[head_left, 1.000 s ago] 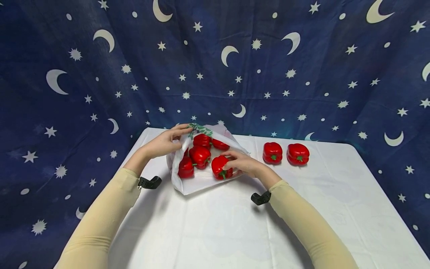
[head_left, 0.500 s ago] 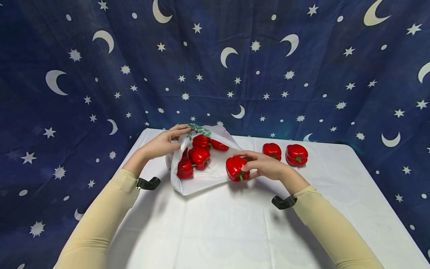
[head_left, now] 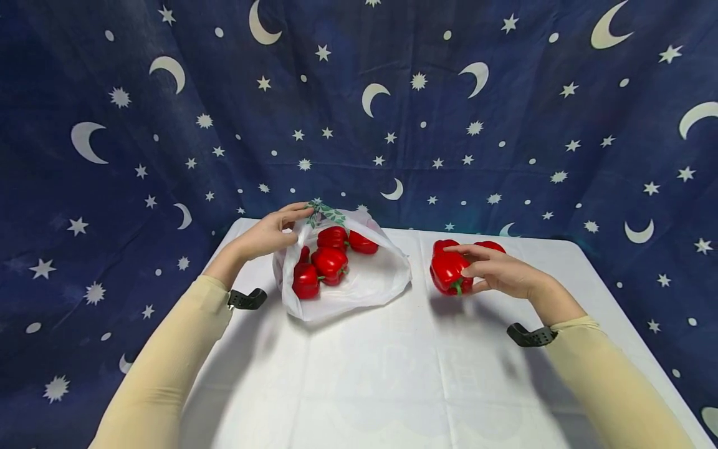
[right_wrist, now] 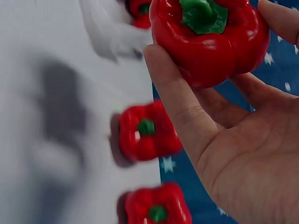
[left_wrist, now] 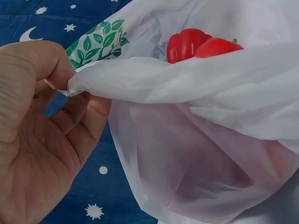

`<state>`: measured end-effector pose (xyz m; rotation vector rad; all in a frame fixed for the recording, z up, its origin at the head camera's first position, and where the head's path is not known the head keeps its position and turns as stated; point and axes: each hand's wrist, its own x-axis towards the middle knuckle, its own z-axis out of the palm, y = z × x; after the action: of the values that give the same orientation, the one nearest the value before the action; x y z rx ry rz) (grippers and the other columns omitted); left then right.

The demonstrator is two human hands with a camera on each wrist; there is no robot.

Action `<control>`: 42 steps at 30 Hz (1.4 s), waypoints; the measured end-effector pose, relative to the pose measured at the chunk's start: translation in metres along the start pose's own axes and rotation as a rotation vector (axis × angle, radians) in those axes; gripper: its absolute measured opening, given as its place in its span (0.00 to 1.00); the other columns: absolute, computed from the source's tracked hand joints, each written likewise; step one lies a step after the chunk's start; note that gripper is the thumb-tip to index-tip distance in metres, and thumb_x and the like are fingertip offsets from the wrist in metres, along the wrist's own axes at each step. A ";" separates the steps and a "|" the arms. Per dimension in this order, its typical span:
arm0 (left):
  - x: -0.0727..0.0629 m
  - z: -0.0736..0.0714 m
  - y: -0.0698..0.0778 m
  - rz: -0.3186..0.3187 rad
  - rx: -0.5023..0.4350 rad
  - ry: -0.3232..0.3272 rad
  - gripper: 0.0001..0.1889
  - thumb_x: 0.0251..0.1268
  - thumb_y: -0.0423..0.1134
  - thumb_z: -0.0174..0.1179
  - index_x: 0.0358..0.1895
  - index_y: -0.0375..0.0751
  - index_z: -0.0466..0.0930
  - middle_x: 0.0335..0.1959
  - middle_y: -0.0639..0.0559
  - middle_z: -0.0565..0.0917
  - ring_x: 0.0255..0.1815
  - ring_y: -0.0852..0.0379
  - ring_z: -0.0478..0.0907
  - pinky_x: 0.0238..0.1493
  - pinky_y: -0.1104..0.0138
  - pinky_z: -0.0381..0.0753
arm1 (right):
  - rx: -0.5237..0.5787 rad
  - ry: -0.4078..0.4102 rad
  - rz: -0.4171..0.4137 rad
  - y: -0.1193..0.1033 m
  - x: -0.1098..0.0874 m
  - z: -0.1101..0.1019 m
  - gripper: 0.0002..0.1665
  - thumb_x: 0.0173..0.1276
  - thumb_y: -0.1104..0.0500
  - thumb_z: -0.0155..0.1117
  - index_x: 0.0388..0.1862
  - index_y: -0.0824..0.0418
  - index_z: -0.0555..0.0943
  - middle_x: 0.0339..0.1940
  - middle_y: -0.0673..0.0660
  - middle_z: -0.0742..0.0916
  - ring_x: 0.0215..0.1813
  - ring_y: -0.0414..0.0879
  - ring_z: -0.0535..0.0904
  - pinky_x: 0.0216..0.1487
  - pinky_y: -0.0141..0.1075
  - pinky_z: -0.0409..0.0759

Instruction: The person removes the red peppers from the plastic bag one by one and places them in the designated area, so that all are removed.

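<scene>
Left fingers (left_wrist: 46,60) pinch the bag's rim (left_wrist: 121,81) while right fingers (right_wrist: 180,102) grip a pepper (right_wrist: 210,51) clear of it.

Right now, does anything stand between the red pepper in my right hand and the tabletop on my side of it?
Nothing visible does: only white cloth, with shadows, lies on the near side of the red pepper in your right hand. Two other peppers sit behind it, both partly hidden in the head view.

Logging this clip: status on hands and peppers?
Left hand pinching white bag at rim. Right hand holding red pepper aloft, outside bag. Two more peppers behind; no obstruction seen.
</scene>
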<state>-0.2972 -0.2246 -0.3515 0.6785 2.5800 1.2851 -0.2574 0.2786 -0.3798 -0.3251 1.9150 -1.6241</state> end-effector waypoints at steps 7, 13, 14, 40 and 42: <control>0.009 -0.006 0.000 -0.030 0.005 -0.006 0.36 0.65 0.28 0.53 0.79 0.48 0.65 0.82 0.55 0.53 0.78 0.45 0.58 0.65 0.51 0.70 | 0.012 0.047 -0.010 0.008 -0.022 -0.029 0.40 0.69 0.64 0.59 0.79 0.58 0.61 0.71 0.60 0.67 0.65 0.59 0.72 0.58 0.56 0.80; 0.013 -0.009 -0.002 -0.080 0.011 0.001 0.37 0.65 0.30 0.54 0.79 0.50 0.64 0.83 0.57 0.51 0.77 0.48 0.58 0.54 0.55 0.72 | 0.018 0.115 0.007 0.017 -0.038 -0.051 0.39 0.71 0.64 0.58 0.79 0.57 0.60 0.67 0.55 0.71 0.64 0.55 0.72 0.57 0.53 0.80; 0.014 -0.010 -0.003 -0.085 0.008 0.001 0.37 0.65 0.30 0.54 0.79 0.49 0.64 0.83 0.57 0.51 0.77 0.48 0.58 0.55 0.55 0.73 | 0.022 0.127 0.012 0.019 -0.041 -0.054 0.38 0.72 0.64 0.58 0.78 0.57 0.60 0.66 0.54 0.72 0.63 0.54 0.72 0.57 0.52 0.81; 0.000 -0.011 0.023 -0.131 -0.058 -0.016 0.34 0.69 0.27 0.50 0.80 0.41 0.61 0.84 0.50 0.49 0.81 0.40 0.51 0.68 0.49 0.66 | 0.276 0.300 -0.047 0.060 -0.088 -0.133 0.20 0.79 0.58 0.46 0.59 0.41 0.79 0.53 0.43 0.83 0.50 0.46 0.83 0.50 0.43 0.84; 0.000 -0.011 0.024 -0.131 -0.062 -0.019 0.34 0.69 0.27 0.50 0.80 0.41 0.61 0.84 0.50 0.49 0.81 0.40 0.51 0.69 0.48 0.66 | 0.272 0.326 -0.033 0.066 -0.088 -0.137 0.18 0.79 0.57 0.46 0.58 0.40 0.79 0.52 0.42 0.83 0.49 0.46 0.83 0.49 0.42 0.84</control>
<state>-0.2934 -0.2197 -0.3258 0.4990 2.5115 1.3053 -0.2555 0.4519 -0.4085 0.0225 1.8878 -2.0317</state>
